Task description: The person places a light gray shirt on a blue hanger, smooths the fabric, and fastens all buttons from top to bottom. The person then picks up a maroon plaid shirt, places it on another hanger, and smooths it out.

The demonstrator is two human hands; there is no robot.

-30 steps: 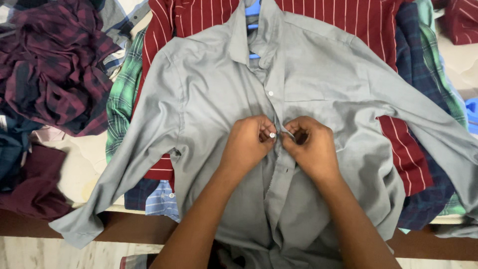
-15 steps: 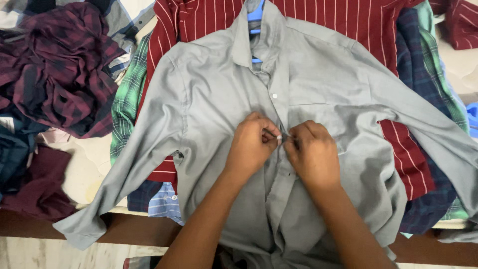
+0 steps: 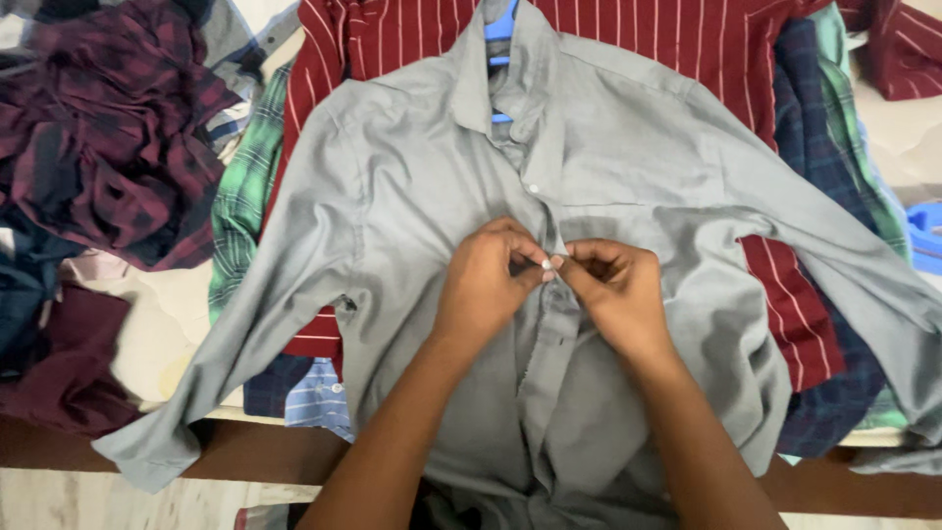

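Grey shirt (image 3: pixel 608 196): lies front up on a pile of other shirts on the desk (image 3: pixel 265 447), both hands at its placket.
Left hand (image 3: pixel 483 280): fingers pinched on a small white button (image 3: pixel 547 264) and the cloth edge.
Right hand (image 3: pixel 616 290): fingertips pinched on the opposite placket edge, touching the left fingers.
Change: half a second ago the hands were slightly lower and a bit apart; now they meet, so this button seems to be going through its hole.
Axis: collar points away from the person, hem toward them; the long axis runs along the placket.
Around: red striped shirt (image 3: pixel 687 39) below, green plaid shirt (image 3: pixel 240 196) at left, maroon plaid heap (image 3: pixel 108 128) further left.
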